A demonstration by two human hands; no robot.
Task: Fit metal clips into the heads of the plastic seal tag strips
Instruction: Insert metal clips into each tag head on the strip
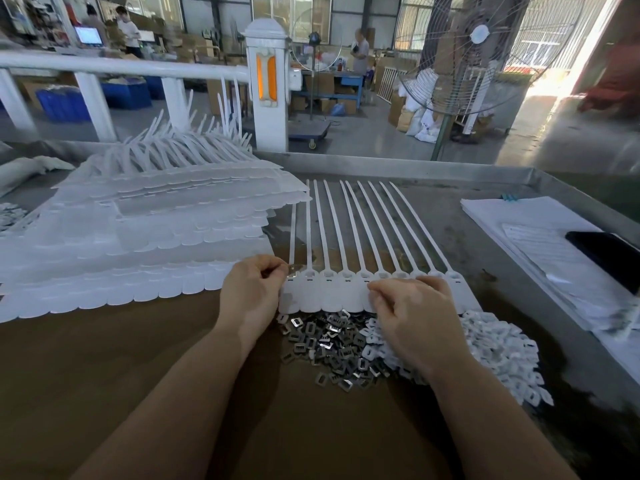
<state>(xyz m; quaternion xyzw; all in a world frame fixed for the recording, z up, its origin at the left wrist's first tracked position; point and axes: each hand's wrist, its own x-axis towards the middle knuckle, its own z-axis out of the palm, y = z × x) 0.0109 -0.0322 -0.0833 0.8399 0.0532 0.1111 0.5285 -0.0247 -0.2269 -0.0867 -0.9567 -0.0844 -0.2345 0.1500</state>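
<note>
A joined row of white plastic seal tag strips (334, 292) lies on the table in front of me, heads near me, tails fanning away. My left hand (251, 292) pinches a small metal clip (294, 270) at the head of the leftmost strip. My right hand (414, 313) lies with bent fingers on the tag plates at the right half of the row; I cannot tell whether it grips them. A loose heap of metal clips (329, 344) lies just below the row, between my hands.
A tall stack of white seal strip sheets (145, 230) fills the left of the table. Small white plastic pieces (502, 351) are heaped at the right. Paper sheets (540, 233) and a black phone (609, 251) lie far right. A raised metal rim (415, 168) borders the table.
</note>
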